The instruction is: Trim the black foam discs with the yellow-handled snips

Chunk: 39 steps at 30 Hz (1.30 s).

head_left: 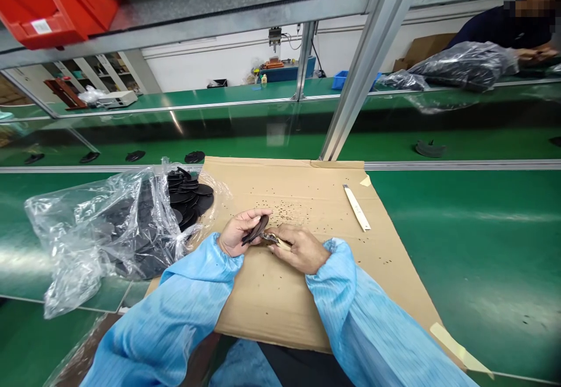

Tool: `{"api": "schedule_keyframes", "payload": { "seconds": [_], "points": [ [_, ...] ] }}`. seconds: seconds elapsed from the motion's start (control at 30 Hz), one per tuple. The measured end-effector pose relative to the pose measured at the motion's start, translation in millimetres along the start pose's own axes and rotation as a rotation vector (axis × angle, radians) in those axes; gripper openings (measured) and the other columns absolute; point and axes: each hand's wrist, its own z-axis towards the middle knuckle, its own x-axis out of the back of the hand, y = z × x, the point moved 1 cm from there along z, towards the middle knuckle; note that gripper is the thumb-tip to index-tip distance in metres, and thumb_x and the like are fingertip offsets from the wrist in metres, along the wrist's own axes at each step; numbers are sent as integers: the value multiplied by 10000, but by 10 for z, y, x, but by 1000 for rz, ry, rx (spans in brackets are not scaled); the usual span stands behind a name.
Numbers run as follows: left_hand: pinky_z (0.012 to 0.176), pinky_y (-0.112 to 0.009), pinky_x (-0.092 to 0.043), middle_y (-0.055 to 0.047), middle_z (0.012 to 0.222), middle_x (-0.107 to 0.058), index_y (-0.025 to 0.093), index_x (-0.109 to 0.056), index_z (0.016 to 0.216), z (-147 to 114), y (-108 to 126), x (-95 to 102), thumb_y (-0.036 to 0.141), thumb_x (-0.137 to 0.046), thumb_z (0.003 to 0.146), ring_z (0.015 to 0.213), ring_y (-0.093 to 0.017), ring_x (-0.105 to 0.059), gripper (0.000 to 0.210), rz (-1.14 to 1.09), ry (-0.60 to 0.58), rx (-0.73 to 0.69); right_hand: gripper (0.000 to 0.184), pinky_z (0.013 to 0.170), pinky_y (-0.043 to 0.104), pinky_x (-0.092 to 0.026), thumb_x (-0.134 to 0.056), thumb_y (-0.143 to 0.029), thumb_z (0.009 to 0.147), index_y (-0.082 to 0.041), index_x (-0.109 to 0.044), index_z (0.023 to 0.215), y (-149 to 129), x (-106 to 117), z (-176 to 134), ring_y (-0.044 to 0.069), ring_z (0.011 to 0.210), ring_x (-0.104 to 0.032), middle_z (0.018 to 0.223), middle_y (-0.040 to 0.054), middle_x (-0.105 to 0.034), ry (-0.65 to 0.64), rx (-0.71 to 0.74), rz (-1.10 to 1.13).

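Observation:
My left hand (236, 232) grips a thin black disc-like part (256, 230), held tilted above the cardboard sheet (280, 311). Closed around the pale handles of small metal cutters or pliers (270, 238) is my right hand (302, 246). The tool's jaws meet the disc's right side, or come very close to it; exact contact cannot be made out. Just beyond my hands, many tiny black bits (284, 210) lie scattered on the cardboard. More black discs (186, 197) are piled to the left, partly inside a clear plastic bag (105, 229).
A white-handled knife (357, 208) lies on the cardboard's right part. Behind it rises a metal post (359, 65). Several black parts sit on the green conveyor belt (272, 141). A red bin (61, 1) is on the overhead shelf. Another person (504, 30) sits at far right.

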Motion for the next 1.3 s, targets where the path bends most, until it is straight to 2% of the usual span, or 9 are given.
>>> {"api": "schedule_keyframes", "payload": {
  "seconds": [0.53,0.63,0.73,0.8,0.9,0.97,1.07,1.2,1.3],
  "points": [
    [388,-163,-304,-19,714,-532,119,-671,1037,0,13,-12,221,-753,681,451,-58,-449,379,-40,-32,-1,214,730,261,-470,-525,-226,906,-206,-665,1065,-35,-18,8,156,774,-604,842,43,-653,45,8,-7],
    [405,-169,-304,-17,739,-536,128,-653,1038,-3,46,-10,198,-716,696,445,-50,-433,355,-82,-21,-30,223,751,279,-481,-513,-257,925,-201,-644,1096,-7,-18,3,168,798,-608,878,53,-654,112,-7,-78],
    [409,-176,-292,-15,746,-533,122,-634,1037,-4,73,-17,176,-676,718,437,-46,-407,327,-138,-20,-53,260,822,339,-496,-523,-288,925,-182,-612,1145,109,-4,-14,214,896,-606,976,89,-647,241,-73,-242],
    [406,-174,-295,-13,746,-535,121,-619,1051,2,81,-27,165,-667,729,451,-54,-421,329,-165,14,-64,301,883,398,-489,-554,-305,910,-165,-594,1174,198,10,-25,252,973,-592,1041,112,-636,293,-112,-357],
    [452,-181,-386,-14,770,-573,140,-600,1077,27,76,-42,137,-695,721,545,-94,-530,369,-183,145,-86,365,941,466,-457,-615,-332,878,-163,-579,1200,276,32,-32,287,1053,-561,1125,128,-618,280,-156,-453],
    [555,-199,-473,-23,817,-616,140,-605,1052,52,66,-47,104,-727,696,670,-122,-601,378,-192,225,-142,388,962,479,-438,-651,-336,856,-172,-578,1200,281,43,-28,292,1085,-543,1164,127,-605,251,-171,-469],
    [701,-218,-516,-48,872,-659,108,-623,944,98,38,-38,106,-783,658,791,-137,-625,328,-200,249,-238,353,964,478,-427,-671,-309,843,-182,-597,1164,260,53,-16,288,1097,-531,1170,116,-601,242,-166,-486],
    [503,-170,-435,-22,739,-634,101,-589,872,140,-6,-2,189,-874,580,588,-86,-552,418,-171,272,-253,241,917,469,-442,-618,-268,872,-174,-630,1093,239,59,-26,280,1023,-554,1087,113,-624,371,-120,-560],
    [490,-171,-430,-4,703,-608,119,-536,889,164,-17,16,239,-905,531,557,-84,-540,527,-192,278,-245,226,894,442,-460,-568,-248,902,-175,-626,1108,207,54,-41,265,970,-574,1035,112,-634,516,-52,-606]
  ]
}}
